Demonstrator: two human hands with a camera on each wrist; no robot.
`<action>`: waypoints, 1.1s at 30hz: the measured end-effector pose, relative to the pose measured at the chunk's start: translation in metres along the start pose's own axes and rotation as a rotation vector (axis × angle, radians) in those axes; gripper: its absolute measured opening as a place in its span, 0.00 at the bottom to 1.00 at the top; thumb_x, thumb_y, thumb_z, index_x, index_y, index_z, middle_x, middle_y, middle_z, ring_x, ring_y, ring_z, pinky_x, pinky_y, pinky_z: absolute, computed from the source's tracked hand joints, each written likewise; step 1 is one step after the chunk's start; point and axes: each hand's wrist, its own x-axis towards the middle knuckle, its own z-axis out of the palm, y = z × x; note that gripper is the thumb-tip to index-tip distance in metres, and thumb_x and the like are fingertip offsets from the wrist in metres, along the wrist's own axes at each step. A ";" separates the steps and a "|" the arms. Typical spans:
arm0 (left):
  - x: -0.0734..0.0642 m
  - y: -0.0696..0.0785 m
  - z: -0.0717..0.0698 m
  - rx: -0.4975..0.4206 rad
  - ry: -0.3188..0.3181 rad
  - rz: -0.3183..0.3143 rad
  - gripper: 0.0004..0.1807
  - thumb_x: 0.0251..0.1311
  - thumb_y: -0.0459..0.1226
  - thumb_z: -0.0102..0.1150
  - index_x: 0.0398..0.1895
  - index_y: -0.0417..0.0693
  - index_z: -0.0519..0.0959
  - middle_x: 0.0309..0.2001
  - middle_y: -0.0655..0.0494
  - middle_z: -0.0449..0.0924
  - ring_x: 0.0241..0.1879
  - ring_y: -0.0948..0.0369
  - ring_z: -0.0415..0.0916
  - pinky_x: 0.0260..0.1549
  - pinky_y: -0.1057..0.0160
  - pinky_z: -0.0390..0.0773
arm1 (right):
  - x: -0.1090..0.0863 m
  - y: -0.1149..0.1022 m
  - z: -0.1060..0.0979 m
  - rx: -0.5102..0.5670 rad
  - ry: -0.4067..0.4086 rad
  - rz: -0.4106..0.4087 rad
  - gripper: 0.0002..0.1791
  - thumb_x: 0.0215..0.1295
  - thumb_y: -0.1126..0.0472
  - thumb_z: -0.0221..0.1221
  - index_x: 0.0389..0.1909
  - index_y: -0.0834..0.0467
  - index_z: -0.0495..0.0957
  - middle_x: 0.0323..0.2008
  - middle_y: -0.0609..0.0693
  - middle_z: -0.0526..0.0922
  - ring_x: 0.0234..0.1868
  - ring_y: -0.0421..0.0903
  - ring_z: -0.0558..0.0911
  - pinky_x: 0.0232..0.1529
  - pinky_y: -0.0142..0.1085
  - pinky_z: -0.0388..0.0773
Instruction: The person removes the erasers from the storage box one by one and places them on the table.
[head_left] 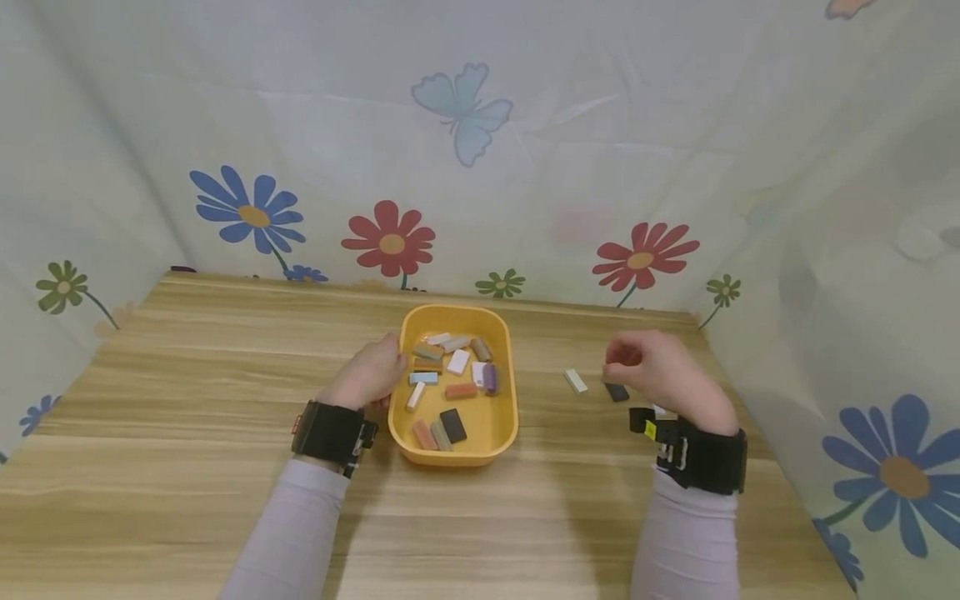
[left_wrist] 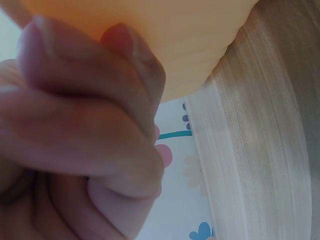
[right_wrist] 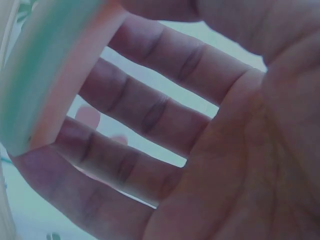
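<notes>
In the head view, my left hand (head_left: 369,371) grips the left side of a yellow plastic basket (head_left: 513,417). Its curled fingers (left_wrist: 85,130) lie against the basket's wall in the left wrist view. Small rectangular blocks lie inside, among them a black one (head_left: 453,425), a light blue one (head_left: 423,377) and a purple one (head_left: 491,379). Right of the basket, my right hand (head_left: 660,371) is over the table. Between its thumb and fingertips it pinches a small block with green, white and pinkish bands (right_wrist: 55,75), largely hidden in the head view.
On the wooden table (head_left: 225,375), a pale block (head_left: 575,381) lies between the basket and my right hand. A dark block (head_left: 617,392) lies just under that hand, and a white piece (head_left: 659,409) shows near the wrist. A flower-printed curtain (head_left: 315,142) hangs around the table.
</notes>
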 end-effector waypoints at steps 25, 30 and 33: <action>0.000 0.002 -0.001 0.029 0.003 -0.005 0.15 0.65 0.38 0.34 0.49 0.38 0.61 0.16 0.49 0.73 0.09 0.58 0.70 0.08 0.64 0.68 | -0.005 0.065 0.004 0.008 -0.088 0.235 0.05 0.54 0.58 0.57 0.30 0.55 0.75 0.25 0.48 0.75 0.28 0.47 0.71 0.26 0.36 0.66; 0.000 0.002 0.000 0.025 0.004 0.000 0.14 0.65 0.38 0.34 0.48 0.39 0.61 0.17 0.50 0.73 0.09 0.58 0.70 0.09 0.64 0.68 | 0.004 0.082 0.020 0.072 -0.154 0.287 0.05 0.53 0.59 0.56 0.30 0.56 0.75 0.21 0.50 0.73 0.25 0.47 0.71 0.24 0.37 0.66; 0.000 0.002 0.000 0.021 0.003 0.002 0.14 0.65 0.39 0.34 0.48 0.39 0.61 0.17 0.50 0.73 0.09 0.58 0.70 0.09 0.63 0.68 | 0.009 0.092 0.030 0.121 -0.202 0.319 0.06 0.53 0.60 0.56 0.30 0.58 0.75 0.21 0.50 0.72 0.25 0.47 0.71 0.24 0.37 0.66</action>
